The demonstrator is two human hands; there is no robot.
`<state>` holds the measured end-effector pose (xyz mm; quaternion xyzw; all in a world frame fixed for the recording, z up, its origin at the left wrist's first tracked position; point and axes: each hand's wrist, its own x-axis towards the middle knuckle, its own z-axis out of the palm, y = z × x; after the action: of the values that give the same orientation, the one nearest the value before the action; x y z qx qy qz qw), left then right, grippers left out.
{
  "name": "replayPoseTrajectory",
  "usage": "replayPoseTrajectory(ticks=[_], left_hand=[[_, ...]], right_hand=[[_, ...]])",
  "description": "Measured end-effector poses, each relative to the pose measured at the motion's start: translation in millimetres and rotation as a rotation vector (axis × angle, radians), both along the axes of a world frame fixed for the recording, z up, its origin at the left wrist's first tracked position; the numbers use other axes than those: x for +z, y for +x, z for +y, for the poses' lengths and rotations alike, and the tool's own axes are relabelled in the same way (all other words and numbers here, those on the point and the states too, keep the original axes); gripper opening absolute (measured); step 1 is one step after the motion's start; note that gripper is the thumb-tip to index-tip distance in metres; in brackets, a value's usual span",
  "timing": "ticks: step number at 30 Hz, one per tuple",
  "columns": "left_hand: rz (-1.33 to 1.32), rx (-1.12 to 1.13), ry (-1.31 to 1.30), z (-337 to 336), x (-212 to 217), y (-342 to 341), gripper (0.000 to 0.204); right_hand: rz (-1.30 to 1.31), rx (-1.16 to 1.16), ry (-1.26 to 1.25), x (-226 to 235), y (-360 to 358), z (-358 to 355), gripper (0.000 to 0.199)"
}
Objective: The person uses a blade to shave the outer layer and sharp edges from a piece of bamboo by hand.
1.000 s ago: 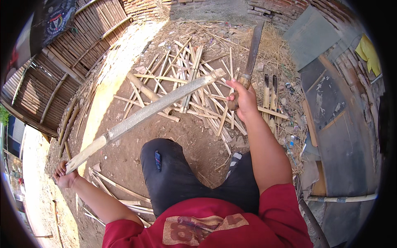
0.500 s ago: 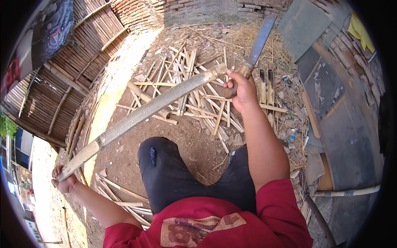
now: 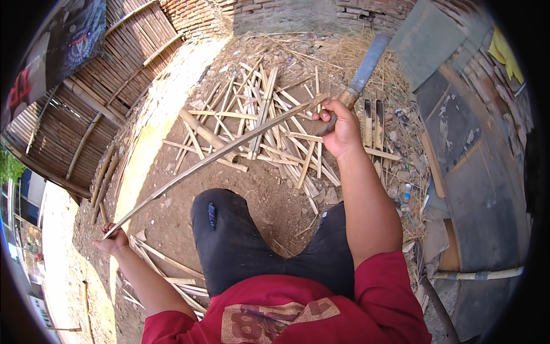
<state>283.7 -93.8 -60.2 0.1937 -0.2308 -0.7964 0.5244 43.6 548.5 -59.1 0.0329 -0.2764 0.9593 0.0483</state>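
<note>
A long split bamboo slat (image 3: 220, 153) stretches diagonally before me, its narrow edge turned up. At its near left end, the fingers of my left hand (image 3: 116, 241) are closed on it. My right hand (image 3: 342, 129) grips the wooden handle of a machete (image 3: 366, 66), whose broad grey blade points up and away to the right. The far end of the slat rests against the thumb and fingers of that same hand. Below the slat, a heap of split bamboo strips (image 3: 264, 117) lies crisscrossed on the dirt, with a thicker bamboo piece (image 3: 200, 132) at its left side.
More strips (image 3: 172, 266) lie beside my left knee. Two dark-ended bamboo pieces (image 3: 378, 123) are right of the heap. Dark weathered panels (image 3: 481, 189) lean along the right, a woven bamboo wall (image 3: 94, 114) stands at the left, and a brick wall (image 3: 275, 20) closes the back.
The slat has been turned from its broad face to its narrow edge. My left hand has shifted right and slightly up with its end; my right hand stays nearly in place with the machete.
</note>
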Motion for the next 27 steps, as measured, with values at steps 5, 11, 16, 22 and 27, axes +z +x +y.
replayPoseTrajectory(ticks=[5,11,16,22,27], left_hand=[[-0.14,0.045,0.098,28.8,-44.2,-11.9,0.073],[-0.198,0.02,0.118,32.8,-56.9,-15.7,0.07],[-0.199,-0.026,0.147,17.6,-65.6,-12.3,0.07],[-0.249,-0.012,0.192,34.5,-70.3,-14.8,0.066],[-0.305,-0.013,0.214,27.1,-85.3,-11.8,0.063]], right_hand=[[0.024,0.022,0.023,-1.3,-0.6,-0.9,0.02],[0.049,0.042,0.068,-6.7,-5.0,-2.8,0.019],[0.06,0.044,0.066,-4.2,-6.9,-7.1,0.019],[0.066,0.054,0.074,-2.7,-7.5,-10.6,0.019],[0.065,0.042,0.099,0.2,-4.8,-15.1,0.019]])
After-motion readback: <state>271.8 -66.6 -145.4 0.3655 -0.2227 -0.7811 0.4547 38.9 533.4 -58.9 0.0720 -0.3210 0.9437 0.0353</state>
